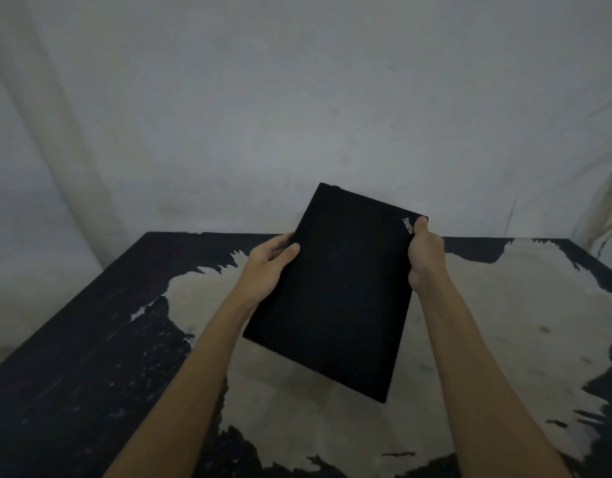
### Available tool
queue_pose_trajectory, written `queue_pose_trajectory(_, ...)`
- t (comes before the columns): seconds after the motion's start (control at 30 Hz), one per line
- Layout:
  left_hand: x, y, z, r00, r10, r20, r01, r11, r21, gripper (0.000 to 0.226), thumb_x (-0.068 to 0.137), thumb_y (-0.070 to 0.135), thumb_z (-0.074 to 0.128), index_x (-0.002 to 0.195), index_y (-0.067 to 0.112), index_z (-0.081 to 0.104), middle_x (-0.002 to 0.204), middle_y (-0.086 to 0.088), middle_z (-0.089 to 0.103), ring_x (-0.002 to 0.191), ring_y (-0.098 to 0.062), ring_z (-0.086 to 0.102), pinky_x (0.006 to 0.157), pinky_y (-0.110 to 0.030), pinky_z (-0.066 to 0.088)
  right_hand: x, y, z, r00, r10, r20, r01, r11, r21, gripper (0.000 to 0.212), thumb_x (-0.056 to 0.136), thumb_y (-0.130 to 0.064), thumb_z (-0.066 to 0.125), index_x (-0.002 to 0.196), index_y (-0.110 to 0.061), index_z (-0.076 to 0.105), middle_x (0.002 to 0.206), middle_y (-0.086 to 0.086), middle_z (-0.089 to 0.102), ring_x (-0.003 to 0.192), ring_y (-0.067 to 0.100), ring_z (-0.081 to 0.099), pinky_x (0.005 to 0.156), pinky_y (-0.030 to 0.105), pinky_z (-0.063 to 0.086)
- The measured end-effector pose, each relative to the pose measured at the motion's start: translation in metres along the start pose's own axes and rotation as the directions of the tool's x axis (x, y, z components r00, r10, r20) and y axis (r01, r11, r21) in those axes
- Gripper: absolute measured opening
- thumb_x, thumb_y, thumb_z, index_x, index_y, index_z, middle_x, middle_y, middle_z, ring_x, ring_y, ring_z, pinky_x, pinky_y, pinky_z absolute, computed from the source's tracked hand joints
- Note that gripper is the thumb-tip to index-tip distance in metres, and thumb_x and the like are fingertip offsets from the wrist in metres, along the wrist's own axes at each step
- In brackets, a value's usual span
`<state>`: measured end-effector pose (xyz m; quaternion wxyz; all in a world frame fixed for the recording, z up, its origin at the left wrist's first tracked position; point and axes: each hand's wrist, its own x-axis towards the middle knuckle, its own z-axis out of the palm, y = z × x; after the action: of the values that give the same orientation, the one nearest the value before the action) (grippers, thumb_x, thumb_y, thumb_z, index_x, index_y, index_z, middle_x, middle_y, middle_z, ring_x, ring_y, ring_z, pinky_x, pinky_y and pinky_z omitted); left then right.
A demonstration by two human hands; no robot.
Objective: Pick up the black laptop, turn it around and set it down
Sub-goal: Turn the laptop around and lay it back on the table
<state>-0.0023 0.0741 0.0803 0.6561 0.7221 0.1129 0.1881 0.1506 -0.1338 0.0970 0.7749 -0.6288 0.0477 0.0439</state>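
Black laptop (335, 291), a closed flat rectangular slab with a matt lid and a small silver logo near its far right corner, is where we judge the task to be about midway: we have it lifted clear of the dark worktop (73, 357) with its large worn pale patch, and it hangs tilted above that patch, long sides running away from us and skewed at an angle. Our left hand (270, 267) clasps the left long edge, thumb on the lid and fingers under it; our right hand (425, 257) clasps the right long edge near the logo, thumb lying on the lid. So the picking up looks done and the turn seems partly made; how far it has to go we cannot tell, and setting it down is left. We see no containers anywhere, only a creased pale cloth backdrop (297, 98) hanging behind the worktop
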Motion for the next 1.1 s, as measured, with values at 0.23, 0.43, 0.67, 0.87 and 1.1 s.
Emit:
queue_pose_trajectory(0.23,-0.017,0.0,-0.052,0.983,-0.058,-0.174,0.06,0.998,0.011,0.026,0.097,0.031,0.068,0.12,0.021,0.075,0.107,0.002,0.08,0.102,-0.02,0.075,0.072,-0.027,0.061,-0.008,0.005,0.022,0.986,0.024,-0.163,0.012,0.976,0.216,0.042,0.103,-0.049,0.039,0.109,-0.016,0.064,0.115,0.004,0.066,0.099,0.02,0.063,0.09,0.036,0.054)
queue_pose_trajectory(0.43,-0.021,-0.015,-0.03,0.91,-0.103,-0.401,-0.038,0.943,-0.33,0.043,0.093,0.029,0.073,0.133,0.017,0.064,0.123,-0.003,0.074,0.111,-0.022,0.072,0.084,-0.035,0.063,-0.027,0.011,0.043,0.957,0.071,-0.282,0.03,0.941,0.337,0.055,0.102,-0.05,0.036,0.133,-0.013,0.063,0.121,0.003,0.067,0.108,0.022,0.064,0.096,0.036,0.053)
queue_pose_trajectory(0.67,-0.027,-0.023,0.011,0.877,-0.187,-0.443,-0.086,0.846,-0.527,0.033,0.094,0.034,0.072,0.126,0.024,0.067,0.122,0.0,0.076,0.111,-0.024,0.073,0.1,-0.05,0.058,-0.039,0.016,0.05,0.936,0.059,-0.347,0.094,0.908,0.408,0.052,0.103,-0.046,0.036,0.129,-0.011,0.066,0.116,0.002,0.07,0.102,0.021,0.067,0.09,0.033,0.055)
queue_pose_trajectory(0.87,-0.023,-0.017,0.006,0.884,-0.139,-0.447,-0.138,0.835,-0.532,0.034,0.098,0.032,0.068,0.131,0.024,0.064,0.124,-0.002,0.075,0.111,-0.025,0.072,0.099,-0.05,0.058,-0.035,0.026,0.037,0.98,0.016,-0.199,0.068,0.91,0.408,0.048,0.104,-0.046,0.039,0.134,-0.015,0.062,0.115,-0.002,0.069,0.106,0.018,0.066,0.097,0.037,0.054)
queue_pose_trajectory(1.1,-0.017,-0.013,-0.028,0.903,-0.153,-0.402,-0.091,0.846,-0.525,0.043,0.097,0.035,0.068,0.136,0.019,0.062,0.125,-0.006,0.075,0.107,-0.027,0.074,0.084,-0.045,0.063,-0.015,0.029,-0.003,0.98,-0.195,-0.03,0.197,0.978,0.075,0.022,0.094,-0.027,0.066,0.093,-0.006,0.068,0.09,0.004,0.068,0.086,0.022,0.065,0.069,0.034,0.056)
